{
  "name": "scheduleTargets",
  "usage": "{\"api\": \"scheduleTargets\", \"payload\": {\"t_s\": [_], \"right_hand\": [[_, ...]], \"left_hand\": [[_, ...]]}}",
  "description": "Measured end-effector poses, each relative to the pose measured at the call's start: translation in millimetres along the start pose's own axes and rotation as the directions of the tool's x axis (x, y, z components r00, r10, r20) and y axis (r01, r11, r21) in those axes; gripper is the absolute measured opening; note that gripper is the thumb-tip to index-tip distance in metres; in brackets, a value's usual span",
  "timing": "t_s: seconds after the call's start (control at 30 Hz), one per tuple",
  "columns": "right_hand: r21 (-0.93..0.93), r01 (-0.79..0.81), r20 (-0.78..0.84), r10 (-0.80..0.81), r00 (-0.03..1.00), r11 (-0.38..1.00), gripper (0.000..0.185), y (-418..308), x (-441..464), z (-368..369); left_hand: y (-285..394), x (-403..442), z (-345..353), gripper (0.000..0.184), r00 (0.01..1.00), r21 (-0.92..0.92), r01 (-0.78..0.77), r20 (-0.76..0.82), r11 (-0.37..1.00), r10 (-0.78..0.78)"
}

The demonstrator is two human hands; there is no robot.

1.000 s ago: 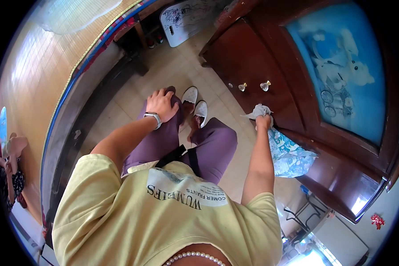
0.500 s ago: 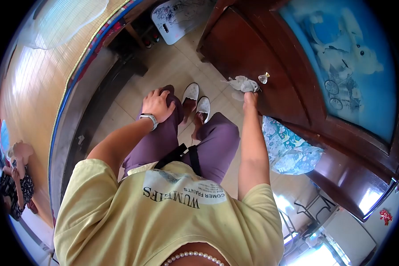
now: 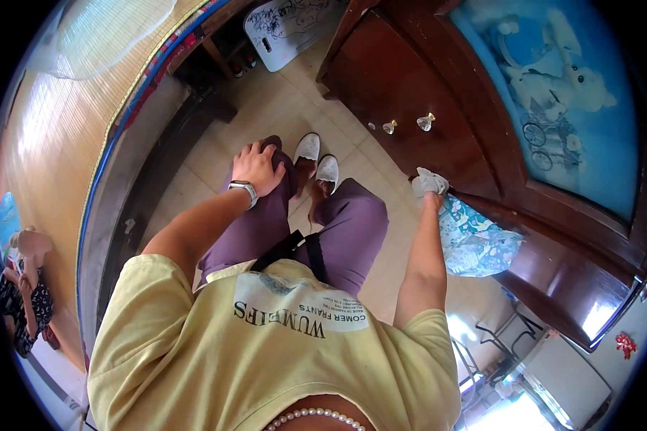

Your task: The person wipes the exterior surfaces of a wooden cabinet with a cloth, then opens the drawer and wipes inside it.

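Note:
My left hand (image 3: 259, 171) lies on my left knee in the purple trousers (image 3: 352, 223), fingers spread, a watch (image 3: 246, 192) on the wrist. My right arm reaches out to the right, and my right hand (image 3: 432, 200) is closed around a crumpled pale grey cloth (image 3: 428, 179). The cloth is against the lower edge of the dark red-brown wooden cabinet (image 3: 388, 79). Two clear crystal-like knobs (image 3: 425, 122) stick out of the cabinet front. Just beside my right hand hangs a blue floral fabric (image 3: 478, 241).
A bed with a woven mat (image 3: 72, 144) runs along the left, where another person (image 3: 30, 287) sits at the edge. A scribbled white board (image 3: 284, 36) leans at the back. My white shoes (image 3: 308, 147) stand on the tiled floor (image 3: 280, 97). Metal-legged furniture (image 3: 507, 334) is at the lower right.
My right hand has moved with the cloth away from the knobs, toward the floral fabric and nearer my body. A second knob now shows. My left hand stays on the knee.

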State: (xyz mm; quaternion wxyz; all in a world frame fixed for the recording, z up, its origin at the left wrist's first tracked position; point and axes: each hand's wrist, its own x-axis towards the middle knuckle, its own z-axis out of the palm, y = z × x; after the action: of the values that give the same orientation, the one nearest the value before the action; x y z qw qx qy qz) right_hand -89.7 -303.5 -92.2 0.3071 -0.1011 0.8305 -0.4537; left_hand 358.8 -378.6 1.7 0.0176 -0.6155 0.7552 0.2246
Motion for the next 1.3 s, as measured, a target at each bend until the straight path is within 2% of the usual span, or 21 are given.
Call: {"api": "scheduleTargets", "payload": {"t_s": [0.3, 0.33, 0.37, 0.47, 0.5, 0.53, 0.6, 0.63, 0.73, 0.77, 0.8, 0.87, 0.9, 0.97, 1.0, 1.07, 1.1, 1.13, 1.2, 1.27, 1.3], "right_hand": [[-0.127, -0.171, -0.063, 0.164, 0.984, 0.977, 0.063, 33.2, 13.9, 23.8], [-0.148, -0.215, 0.038, 0.223, 0.974, 0.965, 0.08, 29.6, 15.6, 30.4], [-0.289, -0.201, 0.044, 0.222, 0.974, 0.936, 0.081, 89.3, 79.6, 29.5], [-0.289, -0.266, 0.016, 0.283, 0.959, 0.919, 0.076, 46.0, 34.6, 57.7], [-0.181, -0.326, 0.038, 0.338, 0.94, 0.928, 0.073, 8.1, -7.4, 70.6], [-0.183, -0.325, 0.042, 0.337, 0.94, 0.928, 0.073, 8.4, -7.8, 77.3], [-0.063, -0.401, 0.231, 0.404, 0.885, 0.914, 0.073, 6.9, -6.4, 91.5], [-0.066, -0.401, 0.233, 0.405, 0.884, 0.913, 0.073, 0.3, -11.8, 98.3], [0.135, -0.384, 0.454, 0.287, 0.844, 0.914, 0.068, -36.4, -38.0, 116.0], [0.218, -0.419, 0.563, 0.237, 0.792, 0.881, 0.066, -27.7, -26.1, 117.4], [0.217, -0.42, 0.561, 0.239, 0.793, 0.881, 0.066, -23.2, -25.7, 116.5], [0.341, -0.368, 0.374, 0.234, 0.897, 0.865, 0.061, -22.2, -27.6, 117.7], [0.338, -0.367, 0.377, 0.232, 0.897, 0.867, 0.061, -22.2, -29.0, 116.0], [0.367, -0.091, 0.308, -0.028, 0.951, 0.926, 0.055, -27.5, -39.6, 108.3], [0.366, -0.091, 0.31, -0.029, 0.95, 0.926, 0.055, -34.5, -43.0, 104.0], [0.268, 0.204, 0.355, -0.293, 0.888, 0.942, 0.042, -58.5, -56.2, 97.6], [0.28, 0.237, 0.347, -0.329, 0.878, 0.93, 0.034, -60.1, -58.3, 105.2], [0.281, 0.239, 0.345, -0.33, 0.879, 0.929, 0.034, -67.2, -63.0, 107.4], [0.281, 0.413, 0.524, -0.499, 0.69, 0.866, 0.027, -101.7, -76.6, 111.8], [0.303, 0.608, 0.573, -0.65, 0.499, 0.733, 0.021, -125.6, -80.4, 132.6], [0.332, 0.564, 0.608, -0.628, 0.485, 0.756, 0.021, -131.4, -85.9, 141.1]], "left_hand": [[0.2, -3.1, -2.8, 0.045, 1.0, -0.017, 0.019, 0.005, 1.0, -0.019], [-0.4, -1.9, -3.7, 0.045, 0.999, -0.016, 0.026, 0.021, 1.0, -0.026], [-0.2, -1.6, -5.1, 0.045, 0.999, -0.019, 0.03, 0.028, 0.999, -0.03], [-2.3, -0.8, -3.3, 0.046, 1.0, -0.04, 0.014, 0.002, 0.999, -0.014], [-2.3, -0.3, -3.2, 0.047, 1.0, -0.035, 0.014, -0.001, 0.999, -0.014], [-2.2, 0.1, -3.5, 0.047, 1.0, -0.034, 0.018, -0.002, 0.999, -0.018], [-2.6, 1.4, -4.2, 0.046, 1.0, -0.026, 0.017, 0.003, 1.0, -0.017], [-2.6, 2.2, -4.6, 0.046, 1.0, -0.026, 0.021, 0.004, 0.999, -0.02], [-3.0, 2.7, -5.4, 0.046, 0.999, -0.035, 0.037, 0.022, 0.999, -0.036], [-3.5, 3.2, -5.2, 0.046, 0.999, -0.046, 0.038, 0.024, 0.998, -0.037], [-3.6, 3.3, -5.2, 0.046, 0.999, -0.056, 0.038, 0.024, 0.998, -0.036], [-3.3, 3.9, -6.0, 0.046, 0.999, -0.052, 0.034, 0.032, 0.998, -0.033], [-4.0, 3.6, -6.8, 0.046, 0.999, -0.046, 0.034, 0.041, 0.998, -0.032], [-3.6, 2.4, -9.5, 0.046, 0.999, -0.046, 0.036, 0.042, 0.998, -0.035], [-2.7, 2.3, -10.0, 0.046, 0.999, -0.044, 0.033, 0.043, 0.998, -0.031], [-2.2, 2.2, -8.1, 0.046, 0.999, -0.042, 0.033, 0.041, 0.999, -0.031], [-2.6, 1.9, -6.9, 0.046, 0.999, -0.039, 0.031, 0.04, 0.999, -0.029], [-3.3, 1.3, -5.5, 0.046, 0.999, -0.039, 0.029, 0.039, 0.999, -0.027], [-3.8, 1.3, -3.6, 0.046, 0.999, -0.039, 0.026, 0.036, 0.999, -0.024], [-3.4, 0.4, -6.1, 0.047, 0.999, -0.05, 0.032, 0.036, 0.998, -0.03], [-3.6, -0.1, -7.2, 0.047, 0.999, -0.059, 0.035, 0.04, 0.998, -0.032]]}}
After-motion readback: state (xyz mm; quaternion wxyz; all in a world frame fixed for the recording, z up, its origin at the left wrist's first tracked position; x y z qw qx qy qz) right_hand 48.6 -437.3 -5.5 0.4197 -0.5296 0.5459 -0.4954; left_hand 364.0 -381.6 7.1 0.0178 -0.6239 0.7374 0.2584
